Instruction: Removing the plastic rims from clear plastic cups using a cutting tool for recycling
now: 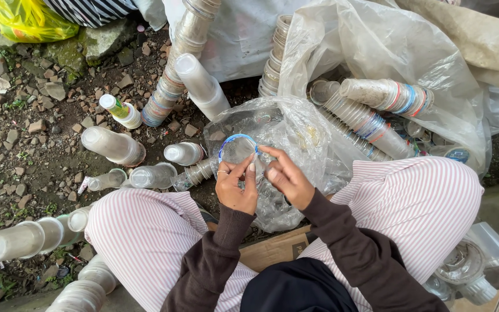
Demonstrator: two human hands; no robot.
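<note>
I see both hands meet over the lap: my left hand (235,188) pinches a clear plastic cup (238,149) steady by its rim, while right hand (287,179) fingertips clamp that rim, above the plastic bag (295,138).

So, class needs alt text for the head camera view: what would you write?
Seen from above, a seated person's left hand and right hand hold a clear plastic cup with a blue rim over a clear plastic bag. Stacks of nested cups lie on the stony ground around their striped trousers.
</note>
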